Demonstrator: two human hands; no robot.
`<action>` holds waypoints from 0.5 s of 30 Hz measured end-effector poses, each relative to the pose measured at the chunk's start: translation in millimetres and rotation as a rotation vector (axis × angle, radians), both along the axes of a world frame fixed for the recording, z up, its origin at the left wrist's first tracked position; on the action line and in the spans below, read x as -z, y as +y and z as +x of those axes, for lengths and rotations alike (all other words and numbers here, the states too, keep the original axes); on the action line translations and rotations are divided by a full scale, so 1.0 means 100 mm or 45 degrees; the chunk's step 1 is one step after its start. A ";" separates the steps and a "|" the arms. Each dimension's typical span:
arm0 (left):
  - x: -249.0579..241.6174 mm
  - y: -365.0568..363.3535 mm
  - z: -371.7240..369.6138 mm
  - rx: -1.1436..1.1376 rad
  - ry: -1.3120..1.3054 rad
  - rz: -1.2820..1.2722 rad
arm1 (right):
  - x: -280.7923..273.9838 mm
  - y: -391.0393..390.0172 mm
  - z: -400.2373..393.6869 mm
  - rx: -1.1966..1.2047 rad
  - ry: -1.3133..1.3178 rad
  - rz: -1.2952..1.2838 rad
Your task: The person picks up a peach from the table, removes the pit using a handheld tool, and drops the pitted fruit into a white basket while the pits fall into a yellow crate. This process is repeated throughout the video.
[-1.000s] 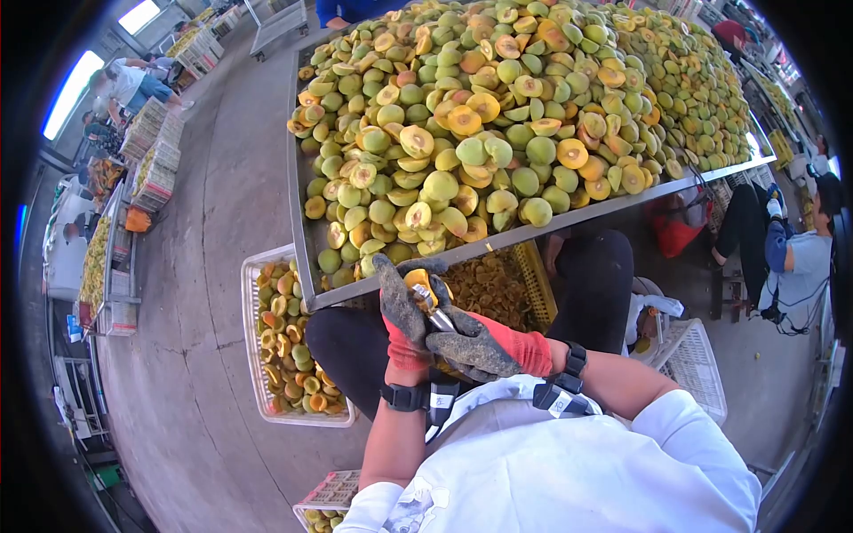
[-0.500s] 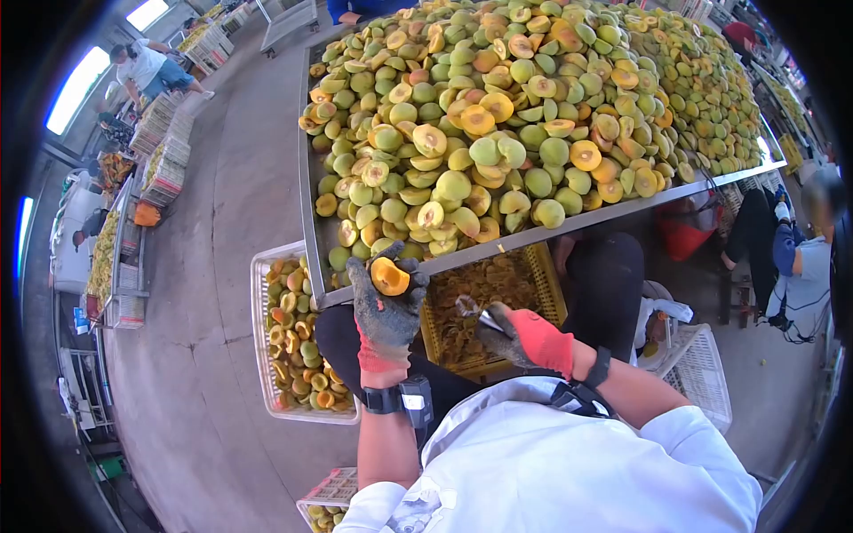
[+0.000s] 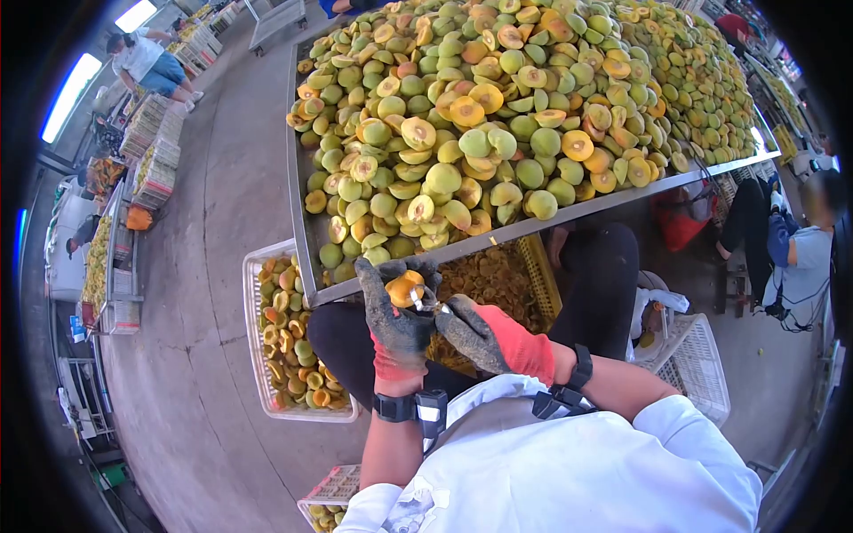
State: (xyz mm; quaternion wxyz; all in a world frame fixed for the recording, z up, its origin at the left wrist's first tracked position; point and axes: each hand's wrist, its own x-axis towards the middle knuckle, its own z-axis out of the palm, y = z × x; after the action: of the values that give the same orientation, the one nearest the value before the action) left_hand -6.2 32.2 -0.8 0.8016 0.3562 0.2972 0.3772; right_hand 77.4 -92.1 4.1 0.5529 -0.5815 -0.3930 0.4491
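Observation:
My left hand (image 3: 394,315), in a grey and red work glove, grips a halved peach (image 3: 404,289) with its orange cut face up. My right hand (image 3: 484,336), gloved the same way, holds a small metal pitting tool (image 3: 430,304) whose tip touches the peach half. Both hands meet just below the front edge of a metal table (image 3: 306,244) heaped with halved green and orange peaches (image 3: 498,115). A yellow crate of peach pits (image 3: 498,280) sits under my hands, between my knees.
A white crate (image 3: 258,355) of pitted peach halves stands on the floor to my left. An empty white crate (image 3: 693,360) is at my right. A seated person (image 3: 795,258) works at far right. Other people and stacked crates (image 3: 155,160) are at far left.
Half a second ago my hands were apart, the tool held over the yellow crate. My right hand has since come back to the peach half, and the tool now touches it.

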 end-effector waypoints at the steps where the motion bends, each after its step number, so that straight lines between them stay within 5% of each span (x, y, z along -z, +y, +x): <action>1: 0.00 -0.02 0.00 -0.015 0.034 0.015 | 0.02 -0.01 -0.02 0.000 -0.070 0.064; 4: -0.03 -0.06 0.03 -0.024 0.120 0.071 | 0.25 0.01 -0.07 0.029 0.165 0.107; 11: -0.15 -0.11 0.06 -0.048 -0.014 -0.137 | 0.25 0.04 -0.16 0.055 0.018 0.140; 13: -0.16 -0.10 0.05 0.022 -0.132 -0.147 | 0.23 0.07 -0.14 -0.087 0.761 -0.070; 15: -0.19 -0.12 0.07 0.003 -0.075 -0.138 | -0.06 0.01 -0.03 -0.125 0.902 -0.208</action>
State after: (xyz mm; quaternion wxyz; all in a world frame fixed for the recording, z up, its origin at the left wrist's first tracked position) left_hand 0.6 20.6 18.2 0.8286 0.3013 0.2930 0.3699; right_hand 74.4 -90.7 10.1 0.5843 -0.4125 -0.1675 0.6785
